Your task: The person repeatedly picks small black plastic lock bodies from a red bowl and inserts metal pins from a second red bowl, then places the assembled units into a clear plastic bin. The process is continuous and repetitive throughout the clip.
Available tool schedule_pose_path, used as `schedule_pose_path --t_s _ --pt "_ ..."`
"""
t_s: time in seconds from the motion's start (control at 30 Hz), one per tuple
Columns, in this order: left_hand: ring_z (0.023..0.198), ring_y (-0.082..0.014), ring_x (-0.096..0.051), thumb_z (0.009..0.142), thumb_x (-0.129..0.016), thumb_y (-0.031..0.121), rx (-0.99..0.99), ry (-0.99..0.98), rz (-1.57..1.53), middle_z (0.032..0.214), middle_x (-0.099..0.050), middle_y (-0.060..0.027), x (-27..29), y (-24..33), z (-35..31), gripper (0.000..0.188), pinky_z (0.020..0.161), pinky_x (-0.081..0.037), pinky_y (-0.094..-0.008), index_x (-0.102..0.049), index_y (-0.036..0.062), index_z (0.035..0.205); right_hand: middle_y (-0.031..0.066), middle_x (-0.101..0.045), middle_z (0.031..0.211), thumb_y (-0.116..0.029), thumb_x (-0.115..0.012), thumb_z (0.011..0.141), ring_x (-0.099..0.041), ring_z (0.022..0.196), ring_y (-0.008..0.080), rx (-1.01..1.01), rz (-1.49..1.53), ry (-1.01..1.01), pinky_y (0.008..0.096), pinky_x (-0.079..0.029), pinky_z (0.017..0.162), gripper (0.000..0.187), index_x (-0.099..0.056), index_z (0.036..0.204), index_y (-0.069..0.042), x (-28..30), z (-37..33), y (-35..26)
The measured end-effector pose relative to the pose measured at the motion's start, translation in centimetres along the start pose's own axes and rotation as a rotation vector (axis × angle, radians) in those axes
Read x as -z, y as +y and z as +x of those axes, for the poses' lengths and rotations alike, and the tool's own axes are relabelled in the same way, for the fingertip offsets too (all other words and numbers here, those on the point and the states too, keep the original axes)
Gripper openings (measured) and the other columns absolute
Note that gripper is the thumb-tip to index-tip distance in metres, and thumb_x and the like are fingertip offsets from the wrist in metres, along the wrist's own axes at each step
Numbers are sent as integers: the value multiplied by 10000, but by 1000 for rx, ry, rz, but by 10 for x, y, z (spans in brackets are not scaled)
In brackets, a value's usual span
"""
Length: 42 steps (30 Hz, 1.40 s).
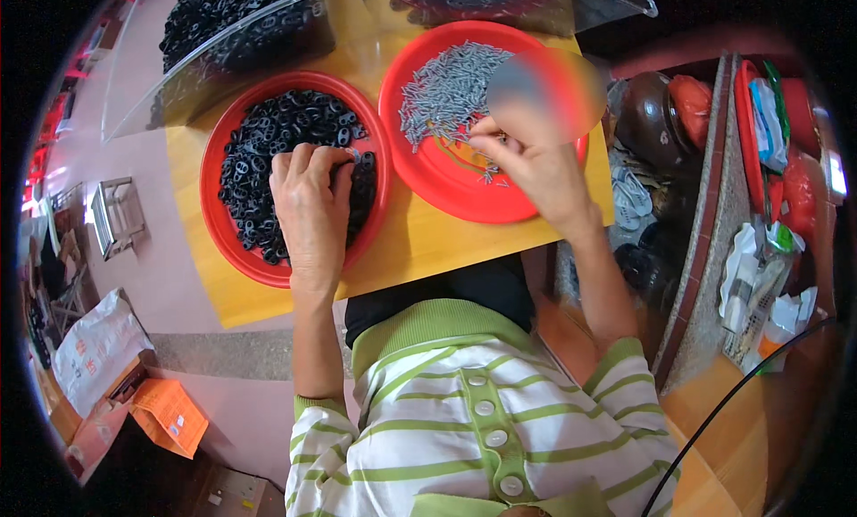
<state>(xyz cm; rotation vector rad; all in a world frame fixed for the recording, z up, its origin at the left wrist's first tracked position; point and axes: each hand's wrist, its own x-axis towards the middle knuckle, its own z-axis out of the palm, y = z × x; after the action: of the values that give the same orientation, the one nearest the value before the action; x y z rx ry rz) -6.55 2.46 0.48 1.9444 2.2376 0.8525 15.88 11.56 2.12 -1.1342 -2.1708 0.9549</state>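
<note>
My left hand [310, 195] reaches into the red basin [214, 222] on the left, its fingers pinched together above a heap of small black plastic pieces with holes [250, 173]. What it pinches is mostly covered by the fingers; a small pale bit shows at the fingertips. Over the red tray [420, 187] to the right, my right hand [540, 160] has thumb and forefinger drawn together. Small grey screws show between its fingers and palm. A pile of grey screws [451, 84] lies just beyond that hand, and a few loose ones lie near the tray's front.
Both red containers stand on a yellow board [259, 307]. Clear plastic bins [268, 26] holding more black parts sit along the far side. A dark round jar [652, 115] and a tiled ledge [705, 204] with bags are on the right. A black cable [741, 383] curves at lower right.
</note>
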Motion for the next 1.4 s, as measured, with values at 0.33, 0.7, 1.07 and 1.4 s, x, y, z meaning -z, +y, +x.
schedule_pose_path --t_s 0.33,0.7,1.07,1.4 --pt "848 -257 -519 721 -679 45 20 59 -69 839 -584 -66 5 -1 -9 108 777 -404 -363 -623 62 812 92 -534 801 -109 -616 794 -582 769 277 216 -215 55 394 -475 640 62 -584 791 -56 -36 1 7" --pt "751 -110 -578 810 -669 25 297 237 -1115 885 -620 -63 9 39 -43 129 664 -462 -214 -597 2 915 128 -537 843 -65 -599 804 -569 793 288 240 -373 35 381 -473 661 90 -540 843 -10 -37 -4 -7" --pt "768 -143 -625 879 -582 52 778 -240 -1700 918 -646 -118 -4 66 -49 196 713 -515 -248 -585 -42 1051 59 -619 854 -23 -589 843 -599 785 95 -152 515 22 256 -504 648 54 -579 887 6 -19 -45 -28" --pt "743 -148 -628 894 -561 79 749 -369 -1811 894 -646 -125 -20 54 -54 202 700 -519 -249 -569 -27 1066 36 -600 877 -62 -578 877 -560 721 81 -192 729 21 223 -484 619 97 -588 953 -3 -26 -55 -21"
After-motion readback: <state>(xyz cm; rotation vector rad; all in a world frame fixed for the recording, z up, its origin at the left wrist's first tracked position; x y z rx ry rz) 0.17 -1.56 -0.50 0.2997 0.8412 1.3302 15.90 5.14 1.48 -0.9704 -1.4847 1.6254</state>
